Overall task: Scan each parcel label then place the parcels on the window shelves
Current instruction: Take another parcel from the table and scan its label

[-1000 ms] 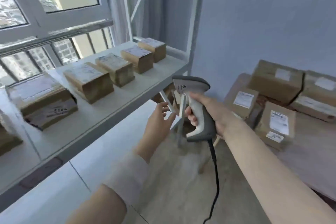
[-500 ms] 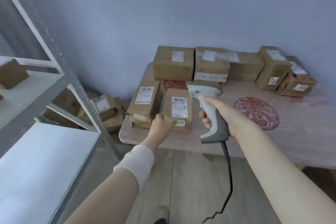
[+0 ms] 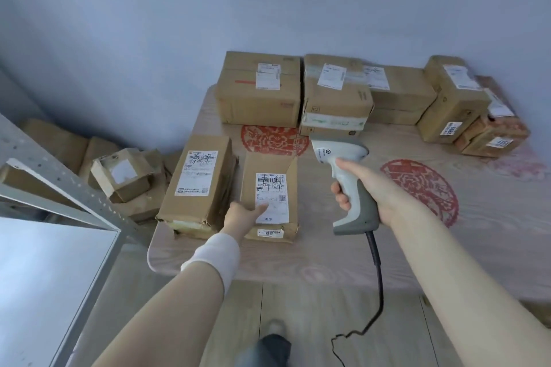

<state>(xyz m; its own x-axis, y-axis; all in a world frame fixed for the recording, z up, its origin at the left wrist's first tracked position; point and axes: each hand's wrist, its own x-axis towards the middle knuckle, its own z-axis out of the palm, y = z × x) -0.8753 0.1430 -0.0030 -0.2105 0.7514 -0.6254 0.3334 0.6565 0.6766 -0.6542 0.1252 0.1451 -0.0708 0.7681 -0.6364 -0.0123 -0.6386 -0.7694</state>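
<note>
A small brown parcel with a white barcode label lies flat near the front edge of the wooden table. My left hand grips its near left corner, thumb resting on the label. My right hand holds a grey-and-white corded scanner upright just right of the parcel, its head pointing away and slightly left. A longer labelled parcel lies right beside the small one on its left.
Several larger labelled boxes line the table's back edge against the wall. A metal shelf with a grey upright is at the left. Loose boxes sit on the floor behind it. The scanner cable hangs to the floor.
My view swung from the window shelves to the table. My left hand reached the small parcel and settled on its corner; the scanner moved along in my right hand.
</note>
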